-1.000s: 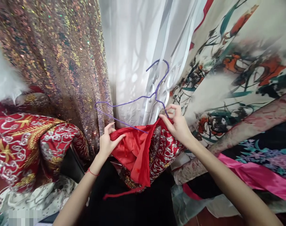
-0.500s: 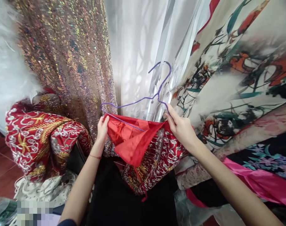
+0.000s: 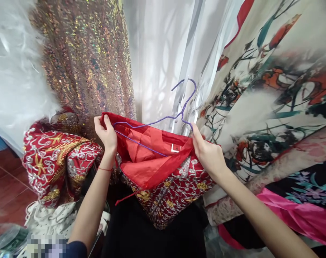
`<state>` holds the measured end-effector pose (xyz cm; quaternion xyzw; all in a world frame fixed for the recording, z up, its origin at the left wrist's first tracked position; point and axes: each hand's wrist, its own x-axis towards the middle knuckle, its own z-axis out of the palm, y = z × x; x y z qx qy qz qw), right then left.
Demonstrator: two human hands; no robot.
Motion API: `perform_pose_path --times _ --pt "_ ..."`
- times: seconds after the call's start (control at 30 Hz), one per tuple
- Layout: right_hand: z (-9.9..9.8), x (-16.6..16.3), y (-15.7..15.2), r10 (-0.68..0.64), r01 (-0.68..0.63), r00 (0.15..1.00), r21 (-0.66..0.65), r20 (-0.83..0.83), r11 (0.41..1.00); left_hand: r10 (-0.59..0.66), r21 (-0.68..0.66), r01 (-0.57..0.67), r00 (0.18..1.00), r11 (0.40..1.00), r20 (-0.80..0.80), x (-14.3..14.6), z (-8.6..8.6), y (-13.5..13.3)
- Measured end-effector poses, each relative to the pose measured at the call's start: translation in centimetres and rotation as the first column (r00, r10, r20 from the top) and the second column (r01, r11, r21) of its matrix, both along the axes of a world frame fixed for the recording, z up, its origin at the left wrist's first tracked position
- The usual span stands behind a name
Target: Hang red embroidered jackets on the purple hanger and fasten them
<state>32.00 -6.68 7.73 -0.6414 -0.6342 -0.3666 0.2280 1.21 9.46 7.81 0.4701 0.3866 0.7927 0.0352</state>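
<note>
A red embroidered garment (image 3: 176,190) with a plain red lining hangs between my hands, in front of white curtains. A purple wire hanger (image 3: 165,117) sits inside its open top, hook pointing up. My left hand (image 3: 107,132) is closed on the garment's left top edge, over the hanger's left end. My right hand (image 3: 207,152) pinches the garment's right top edge where the hanger's right arm meets the cloth. A small white label shows inside the lining, near my right hand.
A sequined gold fabric (image 3: 82,61) hangs at the left. A second red embroidered garment (image 3: 54,161) is draped at lower left. Floral printed cloth (image 3: 267,82) and pink satin (image 3: 294,211) fill the right. White fluffy material (image 3: 15,71) is at the far left.
My left hand has moved up and to the left, pulling the garment's left edge over the hanger's left end. The garment now hangs spread wider and higher across the hanger.
</note>
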Motion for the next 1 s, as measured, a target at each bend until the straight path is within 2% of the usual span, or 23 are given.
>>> perform_pose_path --times 0.1,0.2,0.27,0.3,0.4,0.5,0.57,0.67,0.77,0.87,1.0 --pt "0.2 0.0 -0.5 0.015 -0.015 1.0 0.028 0.017 0.999 0.141 -0.015 -0.153 0.942 0.988 -0.305 0.8 1.2 -2.6" --pt "0.4 0.1 -0.9 0.069 -0.069 0.998 0.007 -0.012 0.998 0.125 -0.082 -0.218 0.786 0.973 -0.605 1.2 1.4 -4.5" --pt "0.5 0.3 -1.1 0.105 -0.105 0.993 -0.001 -0.049 0.994 0.094 -0.128 -0.248 0.717 0.96 -0.69 0.9 1.0 -4.8" --pt "0.5 0.5 -1.1 0.121 -0.122 0.99 -0.002 -0.069 0.993 0.084 -0.15 -0.259 0.712 0.954 -0.697 0.6 0.6 -4.8" --pt "0.5 0.9 -1.2 0.166 -0.169 0.979 -0.011 -0.117 0.986 0.076 -0.206 -0.256 0.78 0.945 -0.621 -0.4 -0.5 -4.4" --pt "0.7 1.0 -1.4 0.171 -0.176 0.976 -0.023 -0.133 0.984 0.061 -0.241 -0.223 0.84 0.945 -0.539 -0.2 -1.4 -4.8" --pt "0.7 0.7 -1.6 0.152 -0.155 0.977 -0.009 -0.146 0.988 0.029 -0.247 -0.18 0.858 0.952 -0.513 1.1 -1.6 -5.8" --pt "0.7 0.1 -2.2 0.138 -0.136 0.973 0.02 -0.188 0.99 -0.067 -0.233 -0.045 0.89 0.971 -0.451 4.1 -1.6 -7.8" --pt "0.8 -0.2 -2.7 0.132 -0.128 0.968 0.031 -0.212 0.991 -0.172 -0.176 0.113 0.913 0.978 -0.369 7.5 -1.1 -9.9" --pt "1.2 0.2 -2.9 0.116 -0.113 0.973 0.024 -0.202 0.993 -0.252 -0.105 0.233 0.936 0.967 -0.244 9.8 0.2 -11.1" --pt "0.6 1.4 -2.4 0.093 -0.087 0.978 0.037 -0.189 0.996 -0.4 -0.055 0.396 0.913 0.917 -0.085 9.5 1.5 -9.6"
